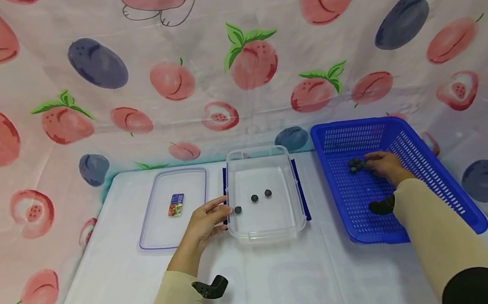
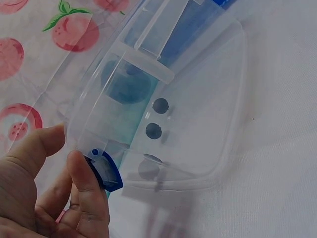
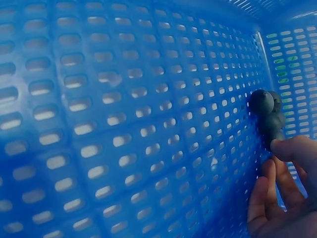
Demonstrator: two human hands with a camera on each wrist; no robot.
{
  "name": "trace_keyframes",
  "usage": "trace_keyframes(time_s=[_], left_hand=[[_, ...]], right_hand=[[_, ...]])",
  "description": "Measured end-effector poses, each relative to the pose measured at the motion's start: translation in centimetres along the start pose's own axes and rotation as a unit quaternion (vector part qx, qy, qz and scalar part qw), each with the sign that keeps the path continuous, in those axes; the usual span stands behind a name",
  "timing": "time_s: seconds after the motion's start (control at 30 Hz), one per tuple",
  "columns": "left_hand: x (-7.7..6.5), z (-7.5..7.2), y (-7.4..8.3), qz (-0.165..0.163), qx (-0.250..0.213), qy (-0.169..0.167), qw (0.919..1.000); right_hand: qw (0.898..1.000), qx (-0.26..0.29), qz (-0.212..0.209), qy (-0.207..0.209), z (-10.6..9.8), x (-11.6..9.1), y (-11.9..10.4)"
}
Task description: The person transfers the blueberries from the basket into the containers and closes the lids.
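In the head view my left hand (image 1: 205,224) is at the left side of a clear plastic container (image 1: 267,230). The left wrist view shows its fingers and thumb holding the rim beside a blue latch (image 2: 106,171). Three dark round blueberries (image 1: 254,198) lie apart inside the container. My right hand (image 1: 386,166) reaches into a blue perforated basket (image 1: 359,232). Its fingertips touch the edge of a small cluster of blueberries (image 3: 265,106) on the basket floor. No berry is visible between the fingers in the right wrist view.
A clear lid with a blue rim (image 1: 151,232) lies left of the container, bearing a small colourful label (image 1: 176,205). All stand on a white-covered table (image 1: 267,288). A fruit-printed cloth (image 1: 205,35) hangs behind. The basket's walls rise around the right hand.
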State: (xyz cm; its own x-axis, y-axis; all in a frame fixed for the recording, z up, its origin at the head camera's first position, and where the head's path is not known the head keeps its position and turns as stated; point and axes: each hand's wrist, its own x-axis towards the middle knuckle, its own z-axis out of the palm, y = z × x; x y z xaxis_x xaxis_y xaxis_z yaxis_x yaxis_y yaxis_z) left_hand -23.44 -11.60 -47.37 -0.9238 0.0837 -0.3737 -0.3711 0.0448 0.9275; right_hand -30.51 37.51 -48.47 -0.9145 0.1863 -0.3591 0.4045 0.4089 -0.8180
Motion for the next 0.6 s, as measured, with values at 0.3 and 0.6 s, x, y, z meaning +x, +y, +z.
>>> trace_keyframes(time_s=[0.3,0.6], left_hand=[[0.02,-0.01,0.17,0.001,0.001,-0.003,1.0000],[-0.07,0.02,0.33,-0.003,0.003,-0.001,1.0000]], right_hand=[[1.000,0.003,0.014,0.010,0.16,0.05,0.03],[1.000,0.005,0.018,0.005,-0.01,0.48,0.34]])
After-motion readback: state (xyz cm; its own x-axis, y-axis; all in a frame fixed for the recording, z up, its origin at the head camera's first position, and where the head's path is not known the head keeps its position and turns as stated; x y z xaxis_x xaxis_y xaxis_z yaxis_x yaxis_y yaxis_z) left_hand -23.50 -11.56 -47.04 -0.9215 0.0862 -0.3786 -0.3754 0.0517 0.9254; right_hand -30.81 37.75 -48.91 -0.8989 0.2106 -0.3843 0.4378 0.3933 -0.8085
